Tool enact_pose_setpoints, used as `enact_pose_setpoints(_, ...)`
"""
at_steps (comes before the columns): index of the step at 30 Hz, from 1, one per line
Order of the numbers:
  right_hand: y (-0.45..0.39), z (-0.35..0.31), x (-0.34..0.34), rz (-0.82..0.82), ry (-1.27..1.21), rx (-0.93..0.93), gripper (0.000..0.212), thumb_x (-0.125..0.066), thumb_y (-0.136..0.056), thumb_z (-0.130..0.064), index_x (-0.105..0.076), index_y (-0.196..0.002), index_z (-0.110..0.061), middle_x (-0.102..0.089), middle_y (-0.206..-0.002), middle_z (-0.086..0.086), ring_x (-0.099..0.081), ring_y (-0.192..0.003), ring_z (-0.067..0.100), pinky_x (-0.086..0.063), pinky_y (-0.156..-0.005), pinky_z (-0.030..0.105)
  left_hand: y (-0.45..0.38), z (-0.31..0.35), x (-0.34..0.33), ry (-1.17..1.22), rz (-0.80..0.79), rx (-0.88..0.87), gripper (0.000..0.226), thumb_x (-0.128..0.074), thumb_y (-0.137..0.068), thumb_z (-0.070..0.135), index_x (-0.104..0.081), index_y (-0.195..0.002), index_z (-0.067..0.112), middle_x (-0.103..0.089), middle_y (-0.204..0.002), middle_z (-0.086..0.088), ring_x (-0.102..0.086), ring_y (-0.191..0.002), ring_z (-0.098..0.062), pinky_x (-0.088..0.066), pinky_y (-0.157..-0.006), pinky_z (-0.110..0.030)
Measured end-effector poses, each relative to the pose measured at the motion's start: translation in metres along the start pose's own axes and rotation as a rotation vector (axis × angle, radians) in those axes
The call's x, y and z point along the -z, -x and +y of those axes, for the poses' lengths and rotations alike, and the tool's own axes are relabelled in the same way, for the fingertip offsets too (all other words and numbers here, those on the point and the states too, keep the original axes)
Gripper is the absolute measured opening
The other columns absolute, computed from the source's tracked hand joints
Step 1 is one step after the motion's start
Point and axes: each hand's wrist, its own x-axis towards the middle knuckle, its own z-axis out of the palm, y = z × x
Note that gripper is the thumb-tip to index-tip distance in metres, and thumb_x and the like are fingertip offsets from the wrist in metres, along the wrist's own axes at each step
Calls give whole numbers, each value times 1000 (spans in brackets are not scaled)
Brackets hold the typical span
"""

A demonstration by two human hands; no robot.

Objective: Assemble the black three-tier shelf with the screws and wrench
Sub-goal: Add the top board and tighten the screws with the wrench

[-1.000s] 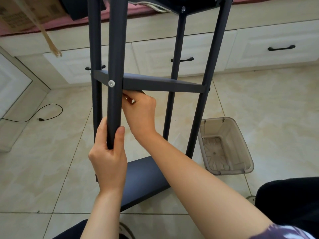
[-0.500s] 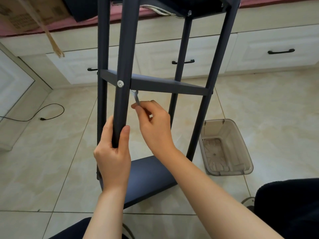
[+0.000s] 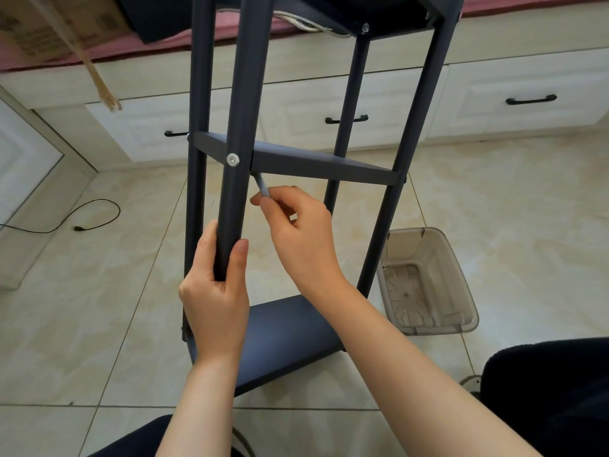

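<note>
The black three-tier shelf [image 3: 323, 166] stands on the tiled floor in front of me, with its middle tier at mid-frame and its bottom tier [image 3: 286, 334] below. My left hand [image 3: 214, 288] grips the near front post. A silver screw head [image 3: 232, 159] shows on that post at the middle tier. My right hand [image 3: 300, 232] pinches a small grey wrench [image 3: 262, 185], whose upper end points up under the middle tier just right of the post. Another screw [image 3: 365, 27] shows at the top tier.
A clear plastic bin [image 3: 428, 285] sits on the floor to the right of the shelf. White drawers [image 3: 527, 100] with black handles line the back wall. A black cable [image 3: 85, 222] lies at the left. Cardboard [image 3: 49, 24] rests on the pink ledge. My dark-clad knee [image 3: 547, 390] is at lower right.
My right hand has drawn down and right from under the middle tier, so the wrench now shows between its fingertips. The view has shifted slightly; my left hand keeps its grip on the post.
</note>
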Motion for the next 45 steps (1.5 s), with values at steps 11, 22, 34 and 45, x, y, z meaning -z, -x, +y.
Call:
enact_pose_setpoints(11,-4,4,-3,28,67,76,18,-58,-97,-10,-76,-98,-9,-66,-81,9,-57,-74,18,-47,-72,36,1,-6,-1,-3,12,33,53,-54,-94,54,-59,-137,22,-59,-76,21,-55,-60,-7,-41,-57,-10)
enact_pose_setpoints(22,-8,16,-13,68,80,111,16,-63,-95,-16,-77,-100,-10,-67,-77,5,-57,-71,16,-50,-70,37,1,-6,0,-18,2,21,50,-55,-95,51,-58,-138,24,-62,-88,10,-60,-70,-3,-44,-64,-8)
enact_pose_setpoints(34,-18,29,-31,174,43,218,12,-67,-91,-9,-76,-92,-2,-68,-74,9,-55,-68,20,-50,-67,42,3,-8,0,-6,-6,10,58,-51,-94,65,-55,-138,28,-61,-85,18,-60,-69,-7,-45,-64,-11)
enact_pose_setpoints(45,-30,27,-38,219,-33,228,11,-67,-88,0,-71,-79,5,-64,-68,15,-53,-62,28,-49,-64,42,2,-7,0,-1,-4,20,57,-51,-93,65,-56,-136,28,-60,-83,17,-59,-67,-6,-44,-64,-9)
